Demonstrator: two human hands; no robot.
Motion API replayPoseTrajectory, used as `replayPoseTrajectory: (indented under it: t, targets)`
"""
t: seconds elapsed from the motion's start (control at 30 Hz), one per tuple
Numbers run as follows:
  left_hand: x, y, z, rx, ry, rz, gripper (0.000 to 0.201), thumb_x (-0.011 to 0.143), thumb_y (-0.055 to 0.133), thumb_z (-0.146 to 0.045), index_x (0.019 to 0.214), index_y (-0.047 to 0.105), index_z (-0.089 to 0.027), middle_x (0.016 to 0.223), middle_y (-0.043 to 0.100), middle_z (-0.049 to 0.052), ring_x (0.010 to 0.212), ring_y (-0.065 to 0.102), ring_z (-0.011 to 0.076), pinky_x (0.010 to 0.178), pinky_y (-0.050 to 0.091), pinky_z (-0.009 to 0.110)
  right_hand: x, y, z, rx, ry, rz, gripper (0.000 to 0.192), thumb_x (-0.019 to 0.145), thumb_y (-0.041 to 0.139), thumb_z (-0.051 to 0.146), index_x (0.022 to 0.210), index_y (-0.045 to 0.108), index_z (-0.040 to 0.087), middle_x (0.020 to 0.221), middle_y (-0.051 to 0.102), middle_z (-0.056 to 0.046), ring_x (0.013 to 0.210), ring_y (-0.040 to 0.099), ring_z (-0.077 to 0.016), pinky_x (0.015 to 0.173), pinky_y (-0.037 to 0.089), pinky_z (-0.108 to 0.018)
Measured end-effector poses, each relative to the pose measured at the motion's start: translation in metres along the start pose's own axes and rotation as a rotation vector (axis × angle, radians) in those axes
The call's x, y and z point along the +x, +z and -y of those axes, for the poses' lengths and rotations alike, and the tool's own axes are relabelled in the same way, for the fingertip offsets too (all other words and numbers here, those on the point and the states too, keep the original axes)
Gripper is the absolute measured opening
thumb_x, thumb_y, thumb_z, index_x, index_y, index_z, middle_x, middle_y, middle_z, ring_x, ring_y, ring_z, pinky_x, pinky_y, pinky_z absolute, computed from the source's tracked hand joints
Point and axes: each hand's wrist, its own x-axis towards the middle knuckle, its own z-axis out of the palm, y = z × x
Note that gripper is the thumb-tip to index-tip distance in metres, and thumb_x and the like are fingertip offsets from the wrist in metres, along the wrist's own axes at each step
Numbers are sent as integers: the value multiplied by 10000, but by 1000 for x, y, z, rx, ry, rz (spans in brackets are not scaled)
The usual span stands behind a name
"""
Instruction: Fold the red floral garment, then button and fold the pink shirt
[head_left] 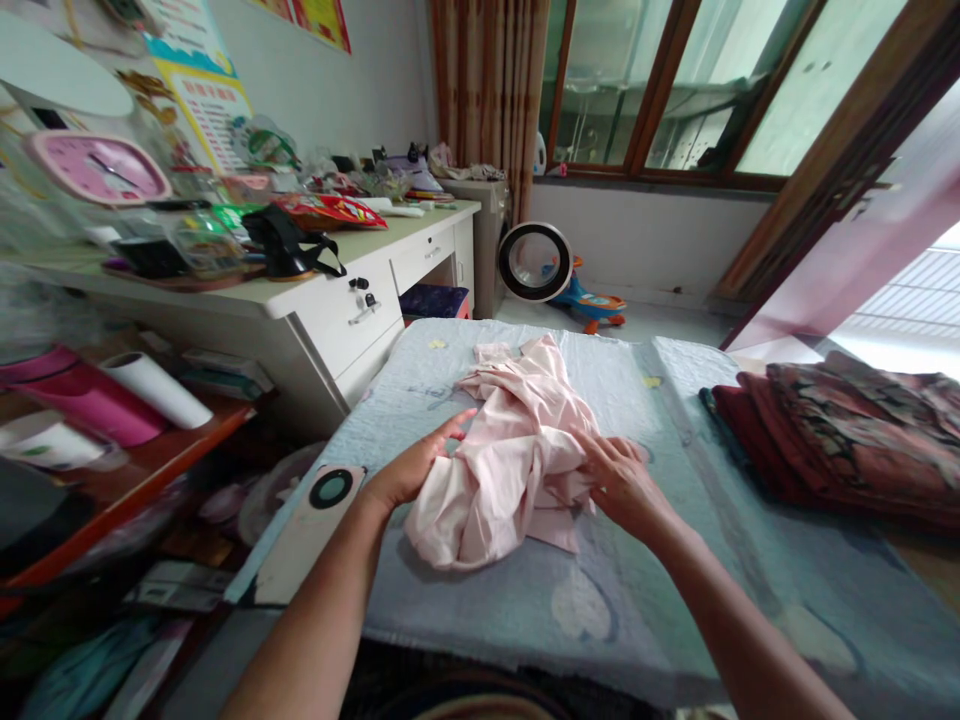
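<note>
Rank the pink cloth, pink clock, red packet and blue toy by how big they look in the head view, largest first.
1. Pink cloth
2. Pink clock
3. Red packet and blue toy: too alike to rank.

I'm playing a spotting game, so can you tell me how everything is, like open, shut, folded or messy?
Pink cloth: crumpled
Left hand: open, at the cloth's edge
Right hand: on the cloth, grip unclear
Sheet: spread out
Dark cloths: folded, stacked
Washer door: open
Drawers: shut
Curtain: hanging, gathered
</note>
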Motion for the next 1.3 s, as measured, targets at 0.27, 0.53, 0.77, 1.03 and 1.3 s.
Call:
replayPoseTrajectory:
  t: [0.27,0.53,0.77,1.03,1.3]
  targets:
    - [1,8,-8,170,120,-114,225,742,585,-300,838,743,-171,811,726,9,817,649,231,752,488,281,0,-27,3,164,11,-204,257,766,526,111,940,680,221,801,611,-51,796,525,-217,705,424,-322]
    - [-6,-1,-28,111,207,-380,291,727,591,-322,924,720,-151,860,717,30,809,626,212,717,477,261,-11,-75,3,268,105,-516,160,790,582,205,922,666,231,858,609,-39,769,581,-191,687,456,-312]
    - [-7,-7,-14,156,176,-447,285,738,618,-317,950,713,-150,873,721,37,828,635,217,751,498,285,-31,-66,-29,205,426,-758,179,737,532,210,872,650,198,823,595,-24,778,565,-188,670,440,-290]
    - [-8,-21,-7,215,91,157,504,776,652,-292,1275,606,-231,1276,644,65,1091,635,235,972,492,347,-46,-37,-54,243,368,-57,336,682,526,183,991,657,196,1016,638,-98,948,613,-243,846,497,-369]
    - [15,-22,-2,595,276,-22,753,779,623,-193,1486,364,-218,1487,370,128,1383,393,270,1158,325,420,11,-53,-27,349,119,48,844,658,522,106,1478,394,257,1562,324,-104,1422,351,-291,1118,374,-445]
